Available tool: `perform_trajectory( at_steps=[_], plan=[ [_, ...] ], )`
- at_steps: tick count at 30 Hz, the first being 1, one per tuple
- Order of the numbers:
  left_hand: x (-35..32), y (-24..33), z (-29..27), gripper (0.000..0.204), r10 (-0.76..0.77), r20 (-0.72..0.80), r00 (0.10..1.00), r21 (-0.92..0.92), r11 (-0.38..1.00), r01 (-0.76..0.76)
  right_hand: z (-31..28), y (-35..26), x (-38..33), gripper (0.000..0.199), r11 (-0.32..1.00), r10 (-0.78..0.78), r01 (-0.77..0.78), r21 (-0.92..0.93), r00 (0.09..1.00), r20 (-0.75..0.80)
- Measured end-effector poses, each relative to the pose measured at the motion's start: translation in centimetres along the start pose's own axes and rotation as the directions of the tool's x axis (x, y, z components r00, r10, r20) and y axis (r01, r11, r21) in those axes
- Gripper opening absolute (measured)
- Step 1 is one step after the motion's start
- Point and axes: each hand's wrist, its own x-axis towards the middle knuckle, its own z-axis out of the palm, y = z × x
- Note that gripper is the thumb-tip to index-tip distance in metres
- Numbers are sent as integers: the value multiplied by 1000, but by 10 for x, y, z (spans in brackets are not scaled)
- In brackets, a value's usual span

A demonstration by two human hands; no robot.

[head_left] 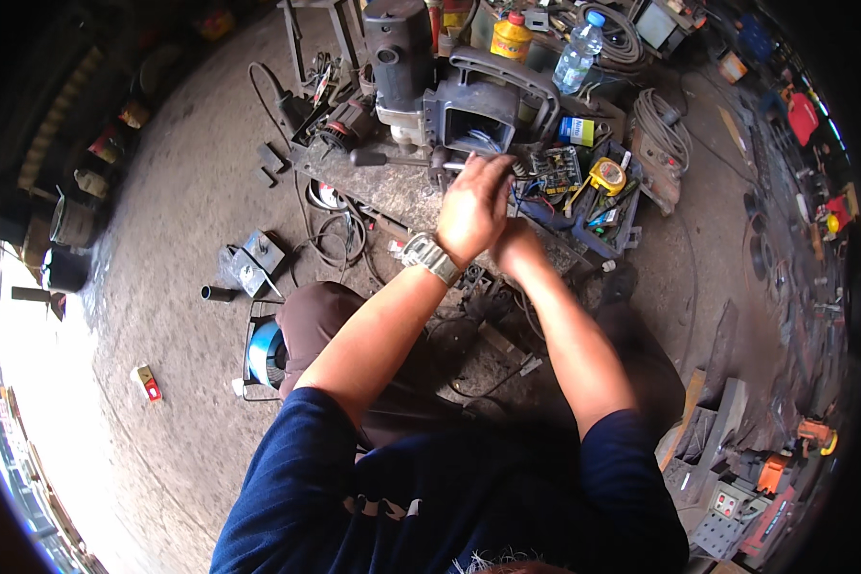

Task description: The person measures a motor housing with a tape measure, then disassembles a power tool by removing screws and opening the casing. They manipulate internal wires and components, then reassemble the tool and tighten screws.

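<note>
A dark grey drill-like machine (400, 67) stands on the worn workbench (382, 187), with a carrying handle (507, 69) and an open housing with wires (478, 129) inside. My left hand (472, 210), with a metal watch (430, 256) on its wrist, is at the lower front of this housing. Its fingers are bent and close together beside a metal lever (382, 160); what they grip, if anything, is hidden. Just below and to the right, my right hand (518, 249) sits partly behind the left one. Its fingers are out of sight.
Right of the machine, a tray (631, 234) holds a yellow tape measure (606, 176), near a bit set (557, 170). A water bottle (580, 55) and yellow bottle (512, 38) stand behind. Coiled cable (662, 129) lies at right. On the floor are a grey box (258, 260) and blue spool (266, 354).
</note>
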Motion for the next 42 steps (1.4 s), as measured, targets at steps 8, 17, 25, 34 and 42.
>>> perform_trajectory(
  at_steps=[8,17,25,34,42],
  plan=[
    [-44,-59,45,27,253,171,952,118,954,-274,-160,-63,-10,28,856,-207,470,214,692,-691],
    [-56,-92,32,22,190,303,934,47,976,-213,-122,-123,21,26,809,-548,440,-391,804,-229],
    [-50,-102,-15,21,-911,-183,370,-665,392,636,-137,-97,-10,26,888,-413,325,-325,875,-252],
    [34,-34,-56,32,-604,-310,734,-655,696,295,-89,-54,-5,29,958,188,-128,-257,957,220],
    [25,-12,-21,20,-257,-178,950,-367,913,178,-53,-47,16,39,981,171,-158,-110,978,119]
  ],
)
